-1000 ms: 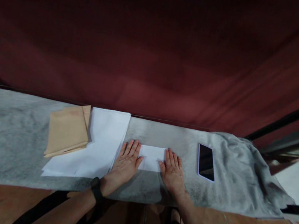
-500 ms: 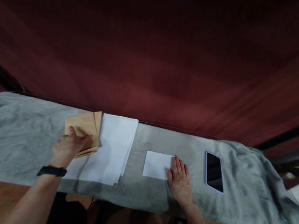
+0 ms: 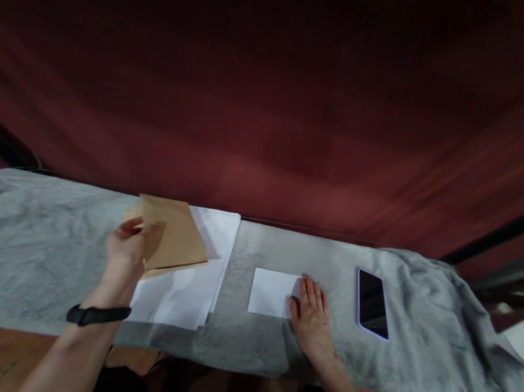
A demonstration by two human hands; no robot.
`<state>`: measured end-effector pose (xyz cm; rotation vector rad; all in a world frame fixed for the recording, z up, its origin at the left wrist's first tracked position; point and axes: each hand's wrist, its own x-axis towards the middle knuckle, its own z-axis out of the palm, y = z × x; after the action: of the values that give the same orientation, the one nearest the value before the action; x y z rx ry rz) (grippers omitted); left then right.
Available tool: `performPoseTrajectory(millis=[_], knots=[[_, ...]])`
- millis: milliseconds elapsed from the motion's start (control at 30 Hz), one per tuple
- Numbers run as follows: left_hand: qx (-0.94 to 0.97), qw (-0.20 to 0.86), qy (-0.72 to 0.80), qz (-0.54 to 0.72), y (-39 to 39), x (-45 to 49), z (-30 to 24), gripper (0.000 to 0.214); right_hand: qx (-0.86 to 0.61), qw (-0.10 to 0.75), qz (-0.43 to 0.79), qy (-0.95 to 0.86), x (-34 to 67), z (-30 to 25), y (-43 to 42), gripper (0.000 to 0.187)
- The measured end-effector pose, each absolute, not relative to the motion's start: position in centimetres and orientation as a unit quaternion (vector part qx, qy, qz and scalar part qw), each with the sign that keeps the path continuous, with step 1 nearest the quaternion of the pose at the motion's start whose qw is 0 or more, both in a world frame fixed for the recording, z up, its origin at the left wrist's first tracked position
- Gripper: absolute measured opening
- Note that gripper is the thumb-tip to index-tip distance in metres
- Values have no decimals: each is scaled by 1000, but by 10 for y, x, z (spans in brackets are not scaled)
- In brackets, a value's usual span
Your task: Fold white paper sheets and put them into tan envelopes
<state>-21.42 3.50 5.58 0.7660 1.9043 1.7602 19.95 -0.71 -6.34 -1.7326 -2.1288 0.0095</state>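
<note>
My left hand [image 3: 129, 242], with a dark band on its wrist, pinches a brown paper envelope [image 3: 179, 236] by its left side. The envelope is raised and tilted over a stack of white paper sheets [image 3: 180, 302]. Part of another brown envelope shows behind my fingers; how many lie there is hidden. My right hand [image 3: 313, 317] lies flat, fingers stretched, on the right end of a small white folded paper [image 3: 272, 293].
A phone [image 3: 373, 304] with a light purple edge lies right of my right hand. Grey cloth [image 3: 48, 255] covers the long surface, wrinkled at the right. A dark red fabric wall [image 3: 273, 125] rises behind it.
My left hand has lifted an envelope off the brown pile and swung it to the right over the white sheets. My right hand stays on the small white paper.
</note>
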Motion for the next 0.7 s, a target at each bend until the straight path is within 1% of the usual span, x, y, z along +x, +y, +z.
performPoseTrajectory(millis=[100,167,300,367,467,567,633,700], knots=[[226,318,640,661,38,-165,49,35,-594,277,93,-749,188,-52,-7,57],[214,374,602,672,34,-124,40,39,-575,328,209,-720,175,-42,-9,59],[217,467,546,660,22,-50,20,41,-535,410,463,-575,151,-27,-13,58],[222,510,520,648,16,-29,14,38,-508,437,543,-507,145,-25,-12,56],[237,563,479,631,14,-16,11,35,-517,467,571,-434,147,-26,-5,51],[255,562,479,625,16,-15,13,33,-531,481,562,-412,156,-25,1,44],[265,555,484,622,19,-16,14,31,-523,496,565,-402,162,-21,2,40],[266,571,475,614,21,-18,15,32,-507,506,579,-389,168,-15,2,37]])
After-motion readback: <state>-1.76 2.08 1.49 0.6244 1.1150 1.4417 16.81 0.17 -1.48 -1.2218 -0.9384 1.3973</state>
